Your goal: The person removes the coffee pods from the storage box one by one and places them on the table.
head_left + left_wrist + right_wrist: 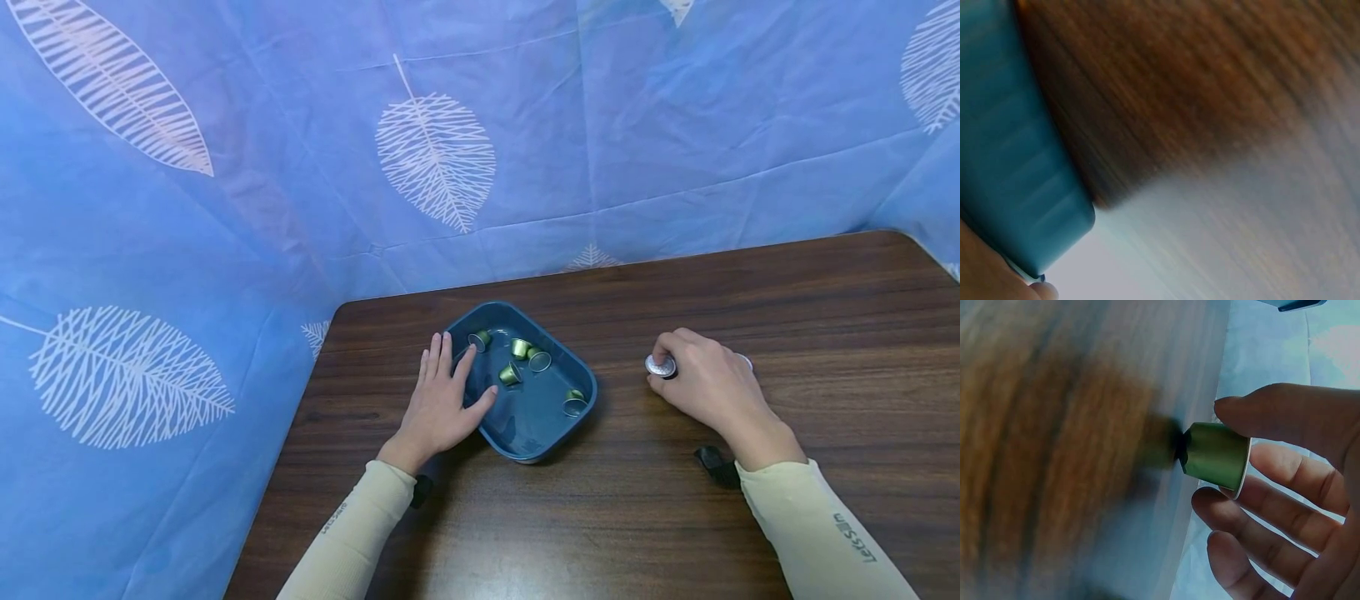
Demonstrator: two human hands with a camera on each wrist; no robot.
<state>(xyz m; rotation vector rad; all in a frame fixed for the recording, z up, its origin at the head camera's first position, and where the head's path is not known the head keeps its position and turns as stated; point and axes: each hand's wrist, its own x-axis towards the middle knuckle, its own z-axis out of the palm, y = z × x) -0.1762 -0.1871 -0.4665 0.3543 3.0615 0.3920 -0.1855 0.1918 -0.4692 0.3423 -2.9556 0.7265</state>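
Observation:
My right hand (705, 379) pinches a green coffee capsule (1215, 456) between thumb and fingers, its silver lid facing up in the head view. In the right wrist view its narrow end is at the dark tabletop; whether it touches is hard to tell. Beside the same hand, the pale edge of another round thing (745, 361) peeks out, mostly hidden. My left hand (442, 408) rests with straight, spread fingers on the left rim of a blue plastic basin (525, 429). Several green capsules (510, 374) lie scattered inside the basin, tipped various ways.
The dark wood-grain table (600, 533) has its back edge against a blue cloth (525, 167) with white leaf prints. Dark straps (717, 467) sit at the wrists, by the pale sleeves (817, 533). The basin stands left of the right hand.

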